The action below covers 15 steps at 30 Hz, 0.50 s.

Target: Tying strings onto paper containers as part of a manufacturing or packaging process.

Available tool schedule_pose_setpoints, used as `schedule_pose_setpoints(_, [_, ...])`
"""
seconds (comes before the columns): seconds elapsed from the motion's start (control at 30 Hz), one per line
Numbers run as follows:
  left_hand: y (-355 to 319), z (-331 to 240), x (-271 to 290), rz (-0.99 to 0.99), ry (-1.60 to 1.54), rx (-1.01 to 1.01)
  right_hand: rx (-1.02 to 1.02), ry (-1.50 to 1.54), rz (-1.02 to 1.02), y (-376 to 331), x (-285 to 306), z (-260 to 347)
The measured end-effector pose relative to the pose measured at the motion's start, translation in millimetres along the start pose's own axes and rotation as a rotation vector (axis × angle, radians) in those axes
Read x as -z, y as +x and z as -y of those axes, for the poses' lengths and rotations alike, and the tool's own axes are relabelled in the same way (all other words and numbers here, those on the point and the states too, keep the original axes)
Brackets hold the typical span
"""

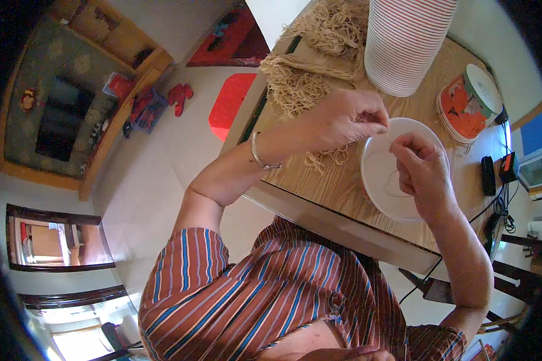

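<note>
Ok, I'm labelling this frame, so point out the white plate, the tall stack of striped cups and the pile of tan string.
white plate (384,191): head view, bare inner surface left of the right hand.
stack of striped cups (406,42): head view, middle of the side wall.
pile of tan string (298,87): head view, centre of the bundle on the table.

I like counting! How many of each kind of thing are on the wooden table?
Tall stack of red-striped white paper bowls: 1
Single white paper bowl: 1
Heaps of beige string: 1
Short stack of orange patterned bowls: 1
Small black gadgets: 2
Total: 6
</note>
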<state>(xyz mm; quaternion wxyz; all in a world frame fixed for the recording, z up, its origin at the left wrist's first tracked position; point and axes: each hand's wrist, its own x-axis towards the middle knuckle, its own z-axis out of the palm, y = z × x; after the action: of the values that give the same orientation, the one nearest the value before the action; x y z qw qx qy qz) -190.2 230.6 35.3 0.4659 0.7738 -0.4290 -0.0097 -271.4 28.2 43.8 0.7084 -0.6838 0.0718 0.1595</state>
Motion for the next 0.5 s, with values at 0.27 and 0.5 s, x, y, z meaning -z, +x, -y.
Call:
schedule_pose_setpoints(0.27, [-20, 22, -12, -0.104, -0.223, 0.283, -0.095, 0.043, 0.011, 7, 3, -6])
schedule_pose_setpoints(0.5, [-31, 31, -29, -0.063, -0.366, 0.334, -0.143, 0.005, 0.028, 14, -1, -7])
